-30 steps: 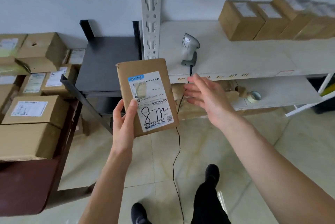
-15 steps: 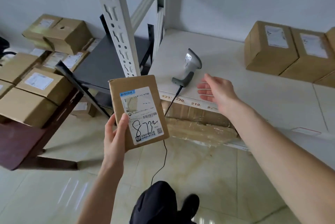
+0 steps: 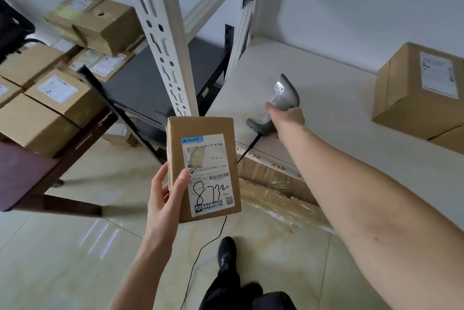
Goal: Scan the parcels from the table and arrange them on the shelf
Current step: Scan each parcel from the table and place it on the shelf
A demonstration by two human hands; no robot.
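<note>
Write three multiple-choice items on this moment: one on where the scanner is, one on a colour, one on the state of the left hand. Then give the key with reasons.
1. Where is the scanner?
A. On the white shelf board
B. On the floor
C. On the dark table

2. What colour is the handwriting on the held parcel's label?
A. Red
B. Black
C. Green

3. What is the left hand doing?
A. Hanging with nothing in it
B. Pressing flat on the table
C. Holding a parcel upright, label to the camera

Key:
1 A: the scanner lies on the white shelf board, where the right hand reaches it.
2 B: the strokes on the label of the parcel are black.
3 C: the left hand grips the parcel's lower left edge, thumb on the front.
</note>
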